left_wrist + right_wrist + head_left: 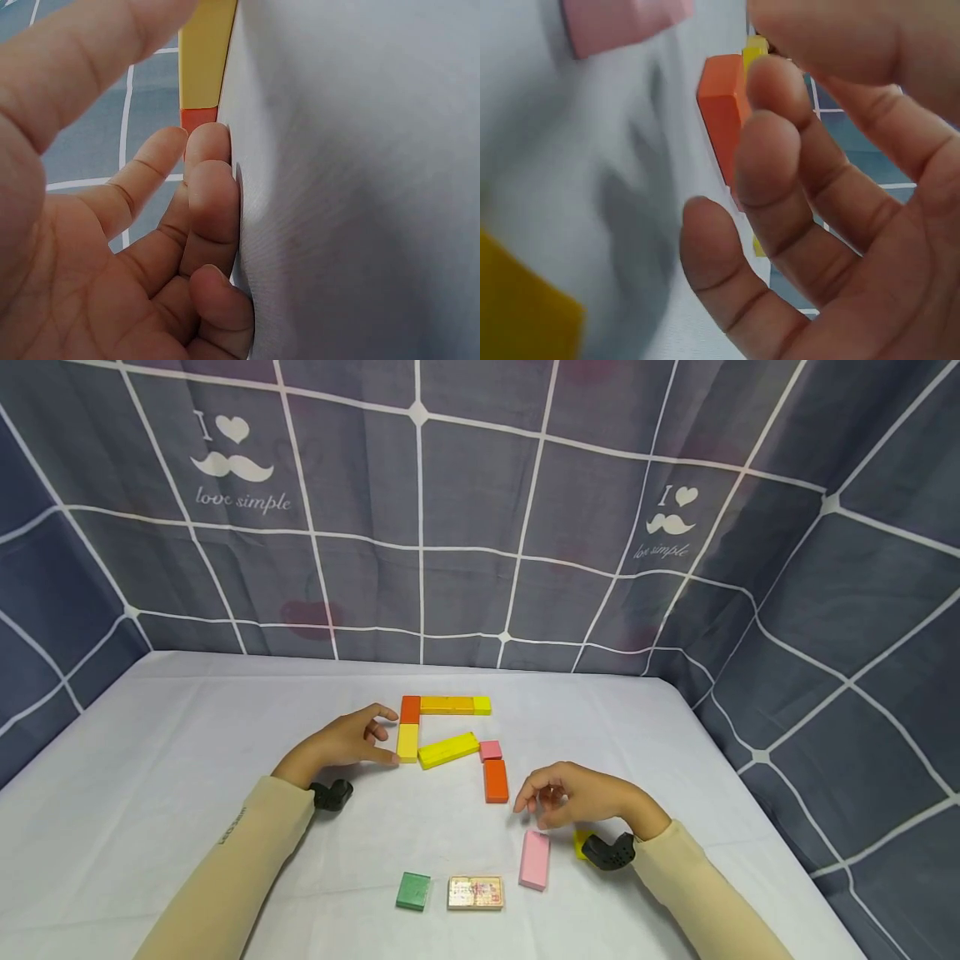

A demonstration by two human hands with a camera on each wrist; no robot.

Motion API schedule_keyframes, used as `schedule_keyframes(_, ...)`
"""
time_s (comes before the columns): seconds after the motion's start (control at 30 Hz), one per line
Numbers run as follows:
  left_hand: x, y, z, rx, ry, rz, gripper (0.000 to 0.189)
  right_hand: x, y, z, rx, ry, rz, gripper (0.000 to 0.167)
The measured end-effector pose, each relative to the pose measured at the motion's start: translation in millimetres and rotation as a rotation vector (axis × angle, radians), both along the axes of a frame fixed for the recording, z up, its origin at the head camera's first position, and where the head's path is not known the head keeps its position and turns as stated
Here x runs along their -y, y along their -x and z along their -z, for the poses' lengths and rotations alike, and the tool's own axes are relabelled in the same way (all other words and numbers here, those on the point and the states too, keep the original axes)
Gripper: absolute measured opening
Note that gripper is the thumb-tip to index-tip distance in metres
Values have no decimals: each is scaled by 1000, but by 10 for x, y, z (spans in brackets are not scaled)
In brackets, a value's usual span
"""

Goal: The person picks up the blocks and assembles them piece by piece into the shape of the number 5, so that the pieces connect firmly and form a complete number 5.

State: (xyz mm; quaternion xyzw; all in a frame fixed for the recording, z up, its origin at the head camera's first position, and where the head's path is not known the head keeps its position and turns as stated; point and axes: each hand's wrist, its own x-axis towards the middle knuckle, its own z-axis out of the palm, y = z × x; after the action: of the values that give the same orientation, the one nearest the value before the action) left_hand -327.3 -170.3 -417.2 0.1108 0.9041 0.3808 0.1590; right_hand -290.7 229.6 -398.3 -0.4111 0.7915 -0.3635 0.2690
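Observation:
My left hand (pixel 348 739) lies by the left side of a shape of coloured blocks. Its thumb tip is at the near end of a light yellow block (pixel 407 743), and its index finger is beside the red-orange block (pixel 410 710) behind; whether they touch is unclear. From there an orange-yellow bar (pixel 447 705) runs right to a small lime block (pixel 482 705). A slanted yellow block (pixel 448 750) leads to a small pink block (pixel 491 750) and an orange block (pixel 496 782). My right hand (pixel 588 795) hovers right of the orange block, fingers loosely bent around nothing.
Nearer me lie a longer pink block (pixel 534 860), a green block (pixel 413 891) and a patterned, shiny block (pixel 475 892). The right wrist camera partly hides another yellow block (pixel 581 843). Dark checked cloth (pixel 465 593) hangs behind and beside the white tabletop (pixel 187 727).

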Motion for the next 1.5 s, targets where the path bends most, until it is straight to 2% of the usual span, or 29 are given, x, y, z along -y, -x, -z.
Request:
schedule_keyframes(0.3, 3, -12, -26, -2, -7, 1, 74, -48, -58, 60, 75, -27, -62, 32)
schedule_keyframes(0.5, 20, -24, -15, -7, -19, 13, 73, -57, -59, 112, 59, -30, -95, 39)
schedule_keyframes(0.7, 66, -69, -41, -7, -40, 31, 74, -49, -57, 149, 34, -17, -118, 38)
schedule_keyframes(0.97, 176, -138, -88, -3, -124, 86, 71, -30, -86, 145, 29, -33, -109, 36)
schedule_keyframes(1.23, 216, -349, -104, 0, -183, 179, 68, -45, -90, 160, 19, -40, -106, 38)
schedule_keyframes(1.5, 156, -601, -149, -33, -174, 262, 58, -39, -88, 166, 8, -22, -102, 38)
